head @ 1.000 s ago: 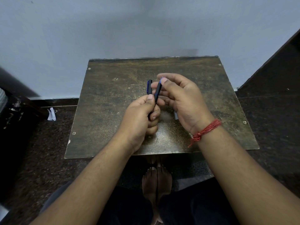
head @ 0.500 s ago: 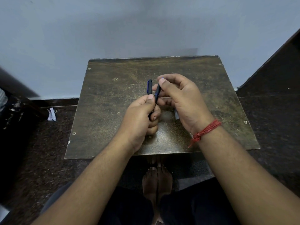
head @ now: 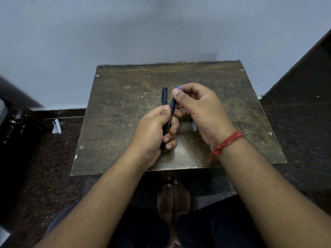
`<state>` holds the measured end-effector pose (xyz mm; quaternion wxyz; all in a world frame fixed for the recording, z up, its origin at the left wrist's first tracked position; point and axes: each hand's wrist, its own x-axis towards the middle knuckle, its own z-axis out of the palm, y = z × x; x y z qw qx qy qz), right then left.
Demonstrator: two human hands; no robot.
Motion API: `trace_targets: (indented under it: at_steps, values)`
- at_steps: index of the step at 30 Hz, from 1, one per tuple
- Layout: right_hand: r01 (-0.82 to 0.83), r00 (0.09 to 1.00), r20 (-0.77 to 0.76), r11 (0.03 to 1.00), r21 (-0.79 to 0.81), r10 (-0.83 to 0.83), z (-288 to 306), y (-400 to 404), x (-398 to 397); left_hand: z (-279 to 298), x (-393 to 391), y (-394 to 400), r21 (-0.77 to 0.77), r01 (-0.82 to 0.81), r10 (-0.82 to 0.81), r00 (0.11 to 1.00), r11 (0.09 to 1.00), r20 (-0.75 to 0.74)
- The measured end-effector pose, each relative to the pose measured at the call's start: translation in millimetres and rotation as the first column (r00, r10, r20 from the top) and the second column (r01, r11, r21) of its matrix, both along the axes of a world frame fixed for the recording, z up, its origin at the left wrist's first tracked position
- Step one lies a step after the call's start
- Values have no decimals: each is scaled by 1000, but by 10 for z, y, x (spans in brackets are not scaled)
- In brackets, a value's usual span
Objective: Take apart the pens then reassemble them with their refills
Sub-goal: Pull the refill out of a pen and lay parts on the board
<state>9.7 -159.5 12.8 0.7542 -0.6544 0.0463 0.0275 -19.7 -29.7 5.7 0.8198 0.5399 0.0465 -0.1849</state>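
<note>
My left hand (head: 154,129) is closed around a black pen barrel (head: 170,119) with printed lettering, held upright over the small wooden table (head: 121,111). A second black and blue pen piece (head: 164,96) sticks up behind my left thumb. My right hand (head: 198,108) pinches the blue front end of the pen (head: 175,92) between thumb and forefinger, its tip pointing up. A small pale pen part (head: 194,126) lies on the table, half hidden under my right palm.
The table stands against a grey wall. A dark speckled floor surrounds it, with a scrap of white paper (head: 57,126) at the left. My bare feet (head: 173,199) rest below the table's near edge. A red thread band (head: 225,142) circles my right wrist.
My right thumb and forefinger have shifted slightly on the pen's front end, and the blue tip now shows above my fingers. My left hand has held still.
</note>
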Motion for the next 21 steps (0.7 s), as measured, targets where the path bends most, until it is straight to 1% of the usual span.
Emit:
trace_targets:
  at_steps: [4,9,16,19,21]
  values:
    - [-5,1000,-3,1000,-15,5,0,-18,9,10,-6,-5,11,0,0,1000,1000,8]
    - [-18,998,-52,996,82,22,38,-16,0,13,-1,-8,26,3,-4,1000,1000,12]
    - [-7,1000,-29,1000,-12,7,-9,-28,9,-7,-1,0,36,15,-15,1000,999,6]
    - [10,1000,-19,1000,2,-10,25,-29,3,-1,0,-6,27,17,-17,1000,999,-1]
    - [9,999,-33,999,46,-8,53,-29,-9,4,-3,-10,30,12,-12,1000,999,-2]
